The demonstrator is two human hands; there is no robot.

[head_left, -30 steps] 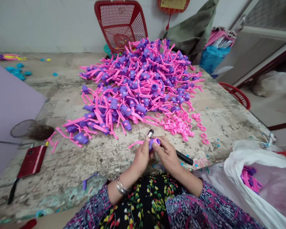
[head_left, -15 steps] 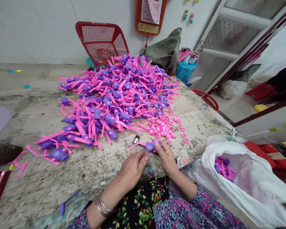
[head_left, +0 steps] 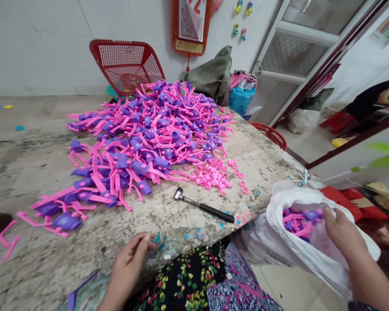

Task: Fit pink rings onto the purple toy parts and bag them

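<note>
My right hand (head_left: 343,235) reaches into the white plastic bag (head_left: 311,242), its fingers closed on a pink-and-purple plastic part (head_left: 313,215) above others in the bag. My left hand (head_left: 128,263) rests at the table's near edge, fingers apart and holding nothing, beside small blue specks. A small metal-headed hammer with a black handle (head_left: 202,206) lies on the table between my hands. Beyond it spreads a large heap of pink-and-purple plastic parts (head_left: 139,144), with loose pink plastic rings (head_left: 210,176) at its near right.
The worn stone-like table (head_left: 35,246) runs along a white tiled wall. A red mesh basket (head_left: 126,65) leans at the table's far end, and another red basket's rim (head_left: 269,134) shows past the right edge. A seated person (head_left: 372,97) is in the far right background.
My right hand has moved from the table to the bag, and my left hand has drawn back to the table edge. The hammer lies on the table. The view has turned right.
</note>
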